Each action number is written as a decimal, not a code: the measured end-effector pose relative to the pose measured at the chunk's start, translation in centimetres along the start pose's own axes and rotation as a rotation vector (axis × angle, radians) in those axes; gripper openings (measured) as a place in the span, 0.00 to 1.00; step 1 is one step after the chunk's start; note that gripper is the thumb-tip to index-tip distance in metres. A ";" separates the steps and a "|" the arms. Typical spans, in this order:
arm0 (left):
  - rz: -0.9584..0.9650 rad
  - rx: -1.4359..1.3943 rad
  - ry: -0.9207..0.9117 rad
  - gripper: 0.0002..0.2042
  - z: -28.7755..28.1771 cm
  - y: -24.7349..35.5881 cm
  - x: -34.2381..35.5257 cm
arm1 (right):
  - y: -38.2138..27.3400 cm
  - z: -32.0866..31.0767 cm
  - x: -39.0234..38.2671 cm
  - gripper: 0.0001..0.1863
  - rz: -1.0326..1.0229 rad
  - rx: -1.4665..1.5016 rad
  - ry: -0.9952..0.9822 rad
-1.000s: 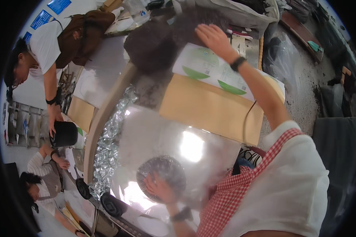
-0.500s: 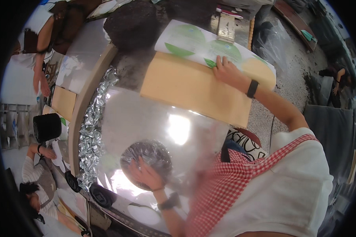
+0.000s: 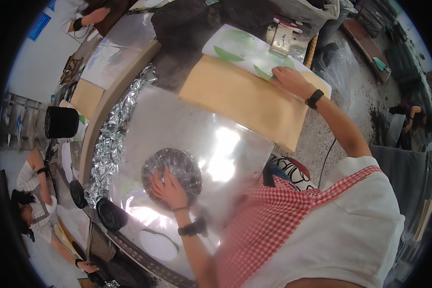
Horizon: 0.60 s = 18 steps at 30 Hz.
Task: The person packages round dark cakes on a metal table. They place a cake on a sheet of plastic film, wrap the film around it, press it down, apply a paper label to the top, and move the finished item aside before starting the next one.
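My left hand [image 3: 169, 188] rests with fingers spread on a dark round disc [image 3: 189, 177] under crinkled clear plastic, lying on a shiny clear sheet [image 3: 158, 120]. My right hand [image 3: 288, 79] pinches the lower edge of a white paper with green printed shapes [image 3: 240, 41]. Beneath that paper is a tan sheet [image 3: 240, 98]. A crumpled strip of silver foil [image 3: 110, 144] runs along the left of the clear sheet, inside a raised beige rim [image 3: 119, 93]. A white oval piece [image 3: 157, 244] lies below my left hand.
A co-worker's hand [image 3: 95, 18] shows at upper left, another co-worker [image 3: 36, 192] at lower left, a person [image 3: 410, 117] at far right. Black cylinder [image 3: 61, 122], black roll [image 3: 110, 213], dark mass [image 3: 177, 29] and metal block [image 3: 281, 41] are around the work surface.
My right hand has come down from the raised position onto the printed paper's edge. My left hand stays on the disc. The upper-left co-worker has moved away from the black cylinder.
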<state>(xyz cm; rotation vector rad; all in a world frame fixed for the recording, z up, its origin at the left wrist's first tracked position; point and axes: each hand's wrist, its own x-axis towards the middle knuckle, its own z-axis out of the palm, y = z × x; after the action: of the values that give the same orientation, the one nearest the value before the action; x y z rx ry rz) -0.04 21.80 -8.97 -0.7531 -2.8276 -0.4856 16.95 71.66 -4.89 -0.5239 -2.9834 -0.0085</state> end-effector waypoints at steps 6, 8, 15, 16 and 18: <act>-0.016 0.037 0.019 0.17 0.3 -1.7 -0.2 | -0.3 -2.7 2.9 0.06 0.292 0.046 0.120; 0.033 0.065 0.035 0.19 1.5 -2.8 -0.2 | 6.7 -5.0 2.3 0.07 0.159 -0.056 0.355; -0.123 -0.055 0.068 0.31 0.7 -4.5 -0.6 | -8.0 -18.2 1.4 0.18 0.051 0.553 0.501; -0.113 -0.102 0.085 0.32 0.3 -4.0 -0.7 | -12.6 -16.8 1.4 0.16 -0.049 0.615 0.411; -0.193 -0.021 0.054 0.31 -0.8 -2.3 -1.8 | -23.8 -10.1 1.8 0.16 -0.373 0.658 0.174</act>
<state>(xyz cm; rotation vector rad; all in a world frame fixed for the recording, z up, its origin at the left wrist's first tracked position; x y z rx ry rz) 0.37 18.86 -9.25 -0.4640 -2.8622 -0.5565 8.23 49.62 5.71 0.1047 -2.6349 0.8090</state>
